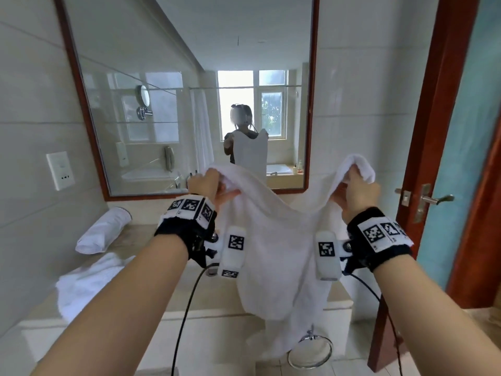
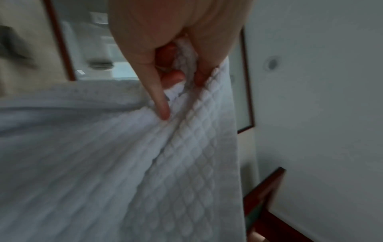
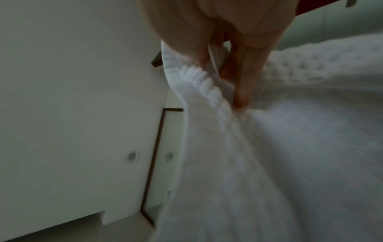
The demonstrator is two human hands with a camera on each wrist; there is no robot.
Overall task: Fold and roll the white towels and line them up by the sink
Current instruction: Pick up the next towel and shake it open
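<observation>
I hold a white towel (image 1: 273,240) up in the air in front of the mirror, spread between both hands and sagging in the middle. My left hand (image 1: 208,185) grips its top left corner, and my right hand (image 1: 355,185) grips the top right corner. Up close, the left wrist view has my left hand (image 2: 176,73) pinching the quilted towel (image 2: 186,163) edge. In the right wrist view my right hand (image 3: 223,70) pinches the towel (image 3: 269,163) hem. A rolled white towel (image 1: 103,230) lies on the counter at the left. Another loose white towel (image 1: 84,283) lies nearer me on the counter.
A large wood-framed mirror (image 1: 189,90) hangs on the tiled wall ahead. The beige counter (image 1: 189,289) runs below the held towel; the sink is hidden. A chrome towel ring (image 1: 310,354) hangs under the counter. A door with a lever handle (image 1: 425,199) stands at the right.
</observation>
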